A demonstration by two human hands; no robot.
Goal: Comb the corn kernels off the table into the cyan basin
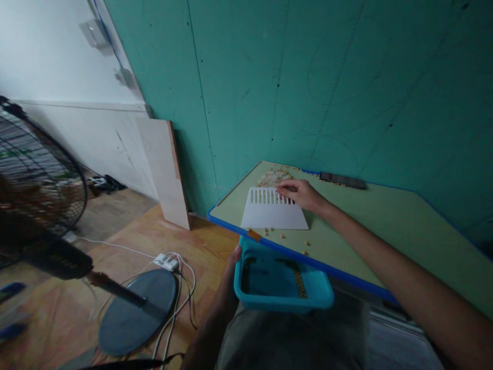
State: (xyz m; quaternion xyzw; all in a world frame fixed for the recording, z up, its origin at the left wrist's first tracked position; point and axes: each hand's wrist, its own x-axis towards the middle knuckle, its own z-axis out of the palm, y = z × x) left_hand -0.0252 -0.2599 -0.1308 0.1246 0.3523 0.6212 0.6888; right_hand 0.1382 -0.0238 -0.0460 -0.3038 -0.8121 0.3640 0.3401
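My right hand (289, 190) is closed on the top of a white plastic scraper (273, 218) with a row of slots. The scraper stands tilted on the pale green tabletop, its wide lower edge towards the table's front. Several small yellowish, bean-like pieces (283, 236) lie between it and the front edge. Behind it is a pile of pale and yellowish bits (274, 177). Below the front edge, my left hand (234, 254) grips the left side of a turquoise plastic basin (285, 303). Most of that hand's fingers are hidden. A strip of yellowish pattern shows inside the basin.
The blue-edged table (365, 226) stands against a green wall, with a dark flat object (342, 180) at its back edge. At left are a standing fan (46, 246), a power strip (166, 262) with loose cables and a leaning board (164, 172).
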